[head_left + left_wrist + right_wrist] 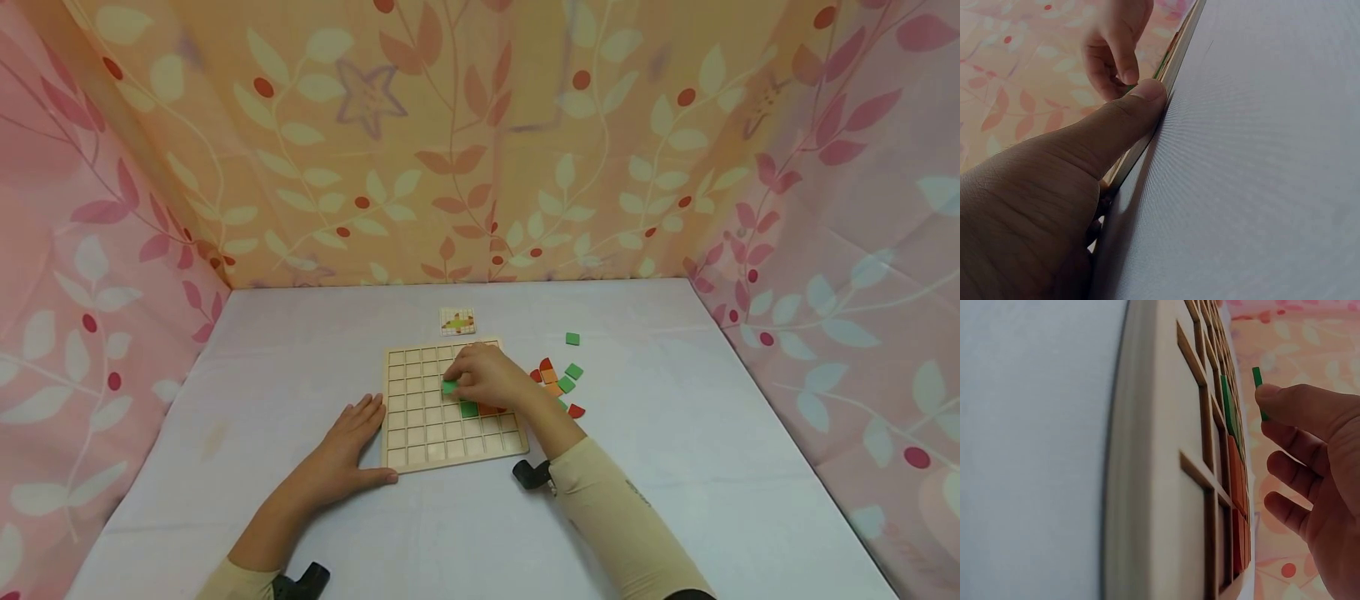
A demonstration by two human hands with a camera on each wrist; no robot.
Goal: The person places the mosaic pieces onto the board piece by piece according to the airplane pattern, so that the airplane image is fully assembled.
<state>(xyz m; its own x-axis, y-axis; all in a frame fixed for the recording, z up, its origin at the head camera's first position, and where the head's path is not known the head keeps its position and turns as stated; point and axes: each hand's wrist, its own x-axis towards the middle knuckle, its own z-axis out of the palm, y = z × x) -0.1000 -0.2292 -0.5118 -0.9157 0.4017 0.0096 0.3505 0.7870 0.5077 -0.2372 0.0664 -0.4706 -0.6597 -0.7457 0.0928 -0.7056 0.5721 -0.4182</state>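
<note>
A green square tile (1257, 387) is pinched between the thumb and index finger of my right hand (491, 377), just above the wooden grid board (420, 425). On the board, below that hand, lie a green tile (468, 409) and an orange tile (487, 409), with a red piece (1237, 534) beside them. The right hand and forearm cover the board's upper right part. My left hand (348, 450) rests at the board's left side, fingers along the edge. Its thumb (1141, 94) touches the near edge of the board near the corner.
Right of the board lie several loose pieces, among them a red quarter-round (576, 411), an orange tile (549, 377) and a green tile (573, 339). A small pattern card (457, 321) lies behind the board. Patterned cloth walls (465, 167) surround the white table (300, 350).
</note>
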